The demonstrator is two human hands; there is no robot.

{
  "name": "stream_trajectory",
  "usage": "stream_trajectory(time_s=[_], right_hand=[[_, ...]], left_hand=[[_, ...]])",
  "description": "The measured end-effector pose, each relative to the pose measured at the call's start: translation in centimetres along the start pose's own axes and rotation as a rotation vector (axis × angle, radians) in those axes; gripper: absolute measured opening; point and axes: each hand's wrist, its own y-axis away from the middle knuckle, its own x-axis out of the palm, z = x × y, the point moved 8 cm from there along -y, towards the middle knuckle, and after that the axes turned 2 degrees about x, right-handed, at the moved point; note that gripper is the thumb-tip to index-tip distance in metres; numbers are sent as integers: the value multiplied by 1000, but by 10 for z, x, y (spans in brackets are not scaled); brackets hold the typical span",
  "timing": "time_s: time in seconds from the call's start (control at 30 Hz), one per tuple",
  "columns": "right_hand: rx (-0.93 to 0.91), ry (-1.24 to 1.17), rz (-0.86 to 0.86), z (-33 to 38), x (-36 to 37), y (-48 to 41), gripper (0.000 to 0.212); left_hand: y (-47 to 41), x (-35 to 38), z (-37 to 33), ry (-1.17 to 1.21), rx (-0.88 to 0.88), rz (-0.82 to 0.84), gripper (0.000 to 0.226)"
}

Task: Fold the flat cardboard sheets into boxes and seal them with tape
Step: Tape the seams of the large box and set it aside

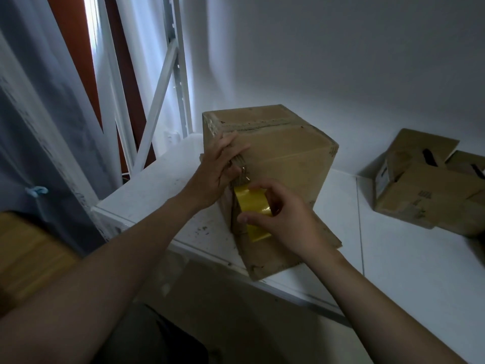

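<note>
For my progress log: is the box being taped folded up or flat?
Folded up: the box stands three-dimensional, top flaps closed. Left hand presses its near edge; right hand holds yellow tape.

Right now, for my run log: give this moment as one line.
step: taping box seam | left hand: presses on box | right hand: holds yellow tape against box side
</note>
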Motion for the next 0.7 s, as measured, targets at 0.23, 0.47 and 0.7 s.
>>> stream_trajectory(time_s=[0.23,0.47,0.7], right_hand=[[44,41,27,-1,-11,0,52],[47,112,8,-7,-33,3,45],[101,400,89,-42,-67,34,20]], left_hand=[[4,-27,-17,107,-277,-81,59],[91,-6,-28,648,-1023,-206,38],[86,33,-75,748,-1029,-369,50]])
